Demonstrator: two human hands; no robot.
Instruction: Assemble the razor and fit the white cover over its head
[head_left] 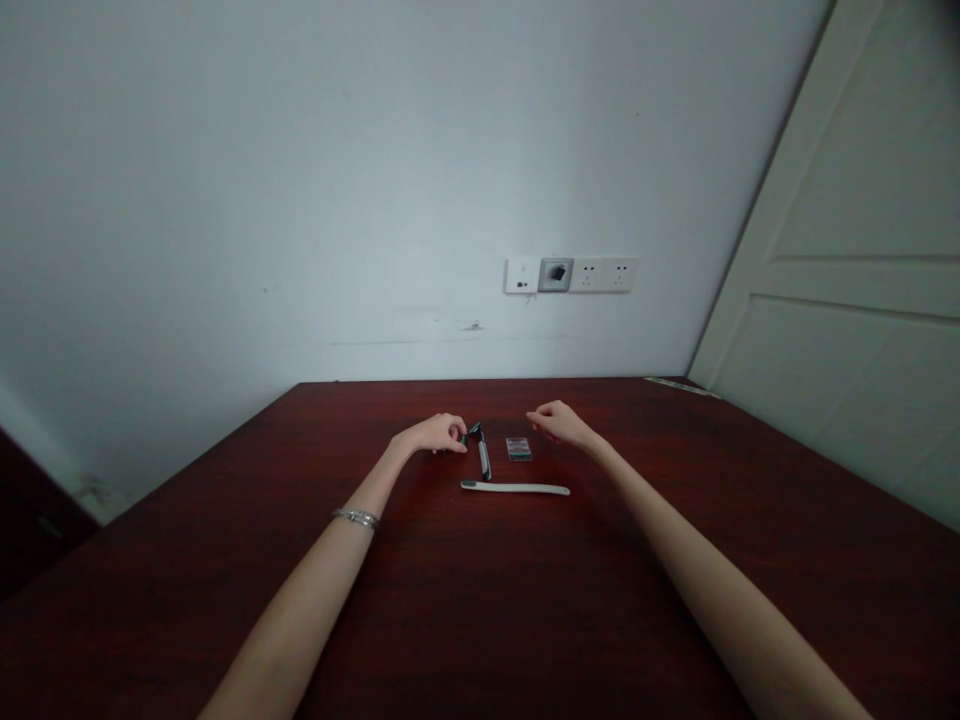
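Note:
A razor (484, 458) with a grey and black handle lies on the dark red table, its green and black head at the far end. Just left of that head, my left hand (441, 433) is closed, with a small dark-green piece between thumb and fingers; its exact kind is too small to tell. A small clear case (518, 449) with dark contents sits right of the razor. My right hand (561, 424) is beyond the case to the right, fingers curled in; whatever they may hold is hidden. Nearer to me, a long, slightly curved whitish strip-like handle (516, 488) with a grey end lies crosswise.
The table (480, 620) reaches back to a white wall (375, 200) with a row of sockets (600, 275). A pale panelled door (847, 280) stands at the right. A thin flat strip (682, 387) lies at the table's far right corner.

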